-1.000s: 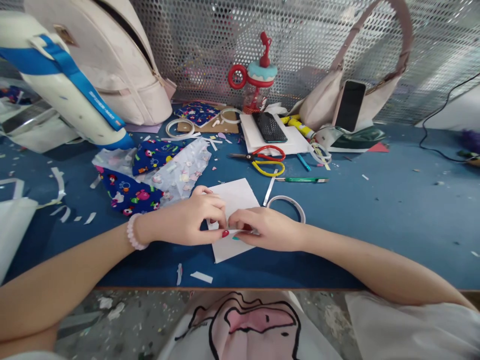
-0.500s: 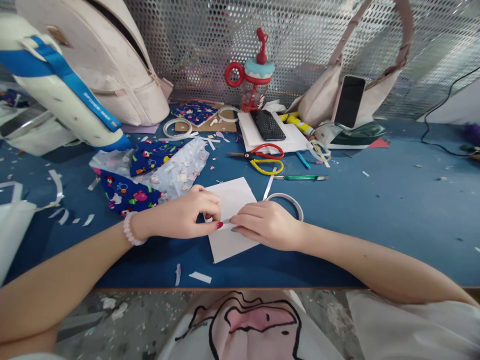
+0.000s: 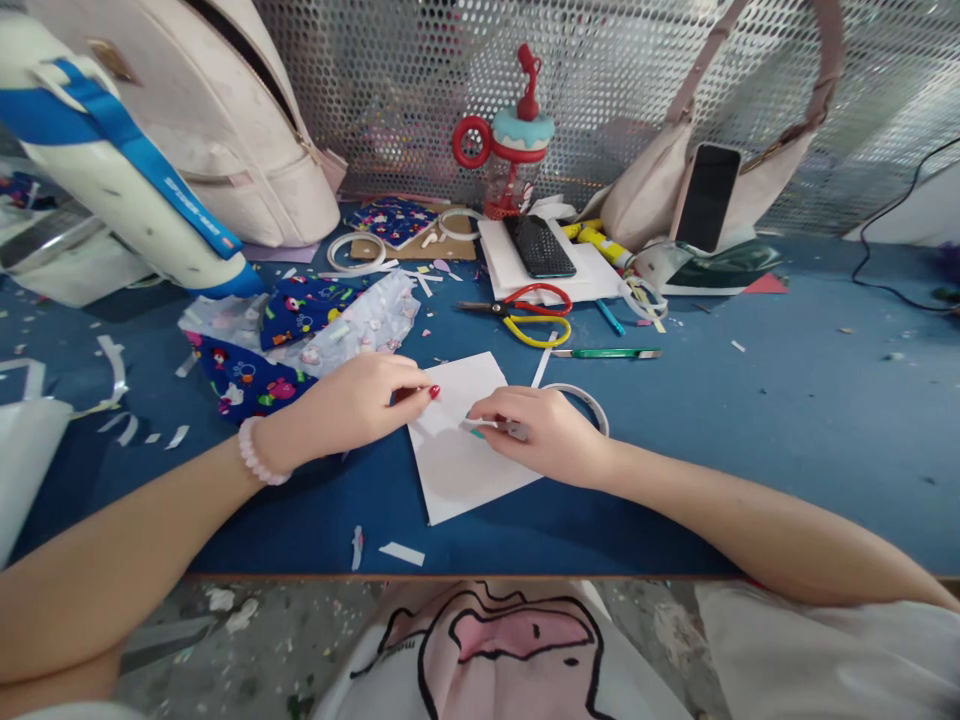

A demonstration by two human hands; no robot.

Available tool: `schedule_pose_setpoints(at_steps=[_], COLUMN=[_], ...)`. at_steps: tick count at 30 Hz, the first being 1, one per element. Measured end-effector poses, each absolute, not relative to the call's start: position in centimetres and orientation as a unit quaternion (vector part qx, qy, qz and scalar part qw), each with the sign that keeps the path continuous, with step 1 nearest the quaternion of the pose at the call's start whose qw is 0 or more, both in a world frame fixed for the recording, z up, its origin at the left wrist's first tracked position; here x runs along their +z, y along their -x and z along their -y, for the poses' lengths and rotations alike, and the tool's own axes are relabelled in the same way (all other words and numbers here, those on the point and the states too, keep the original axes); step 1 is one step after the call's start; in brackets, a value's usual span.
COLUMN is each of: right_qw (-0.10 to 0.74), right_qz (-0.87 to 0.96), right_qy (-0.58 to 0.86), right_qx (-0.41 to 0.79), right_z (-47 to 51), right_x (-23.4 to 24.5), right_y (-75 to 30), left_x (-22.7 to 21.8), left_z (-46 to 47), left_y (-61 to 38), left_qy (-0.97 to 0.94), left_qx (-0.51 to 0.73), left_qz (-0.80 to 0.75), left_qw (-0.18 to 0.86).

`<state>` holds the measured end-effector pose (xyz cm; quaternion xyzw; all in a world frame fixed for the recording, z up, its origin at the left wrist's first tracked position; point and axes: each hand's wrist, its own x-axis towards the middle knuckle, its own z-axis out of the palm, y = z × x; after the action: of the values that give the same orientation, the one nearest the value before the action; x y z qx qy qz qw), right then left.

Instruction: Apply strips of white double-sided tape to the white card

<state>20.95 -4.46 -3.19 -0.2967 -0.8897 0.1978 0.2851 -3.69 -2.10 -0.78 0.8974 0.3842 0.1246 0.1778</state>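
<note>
A white sheet of card (image 3: pixel 465 480) lies on the blue table in front of me, turned slightly askew. Over its upper left part, my left hand (image 3: pixel 360 405) has thumb and fingers pinched together; whatever may be between them is hidden. My right hand (image 3: pixel 555 435) is above the card's right side, closed on a thin white strip (image 3: pixel 516 430) that curls under its fingers. A roll of white tape (image 3: pixel 598 408) lies partly behind the right hand. Patterned blue wrapping paper (image 3: pixel 259 385) sits beside my left hand.
Behind the card lie scissors (image 3: pixel 536 318), a green craft knife (image 3: pixel 615 353) and a phone (image 3: pixel 541 248) on white sheets. A large bottle (image 3: pixel 112 190), a backpack (image 3: pixel 247 150), a red-handled cup (image 3: pixel 517 150) and a handbag (image 3: pixel 645 190) line the back. Paper scraps are scattered about.
My left hand has moved up and left, away from the right hand. The right hand has lifted a white strip from the card's middle and turned, showing the strip in its fingers.
</note>
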Motion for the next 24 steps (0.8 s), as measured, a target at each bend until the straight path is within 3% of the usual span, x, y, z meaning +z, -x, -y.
schedule_pose_setpoints(at_steps=[12, 24], right_qw=[0.272, 0.240], right_qz=[0.903, 0.906], right_qy=[0.222, 0.212], right_qx=[0.246, 0.277], right_z=[4.30, 4.37], right_x=[-3.28, -3.41], right_y=[-20.91, -21.00], left_x=[-1.12, -1.69], left_z=[1.68, 1.86], left_y=[4.04, 3.97], left_qy=[-0.846, -0.860], left_qx=[0.037, 0.061], left_qz=[-0.526, -0.502], left_qw=[0.082, 0.065])
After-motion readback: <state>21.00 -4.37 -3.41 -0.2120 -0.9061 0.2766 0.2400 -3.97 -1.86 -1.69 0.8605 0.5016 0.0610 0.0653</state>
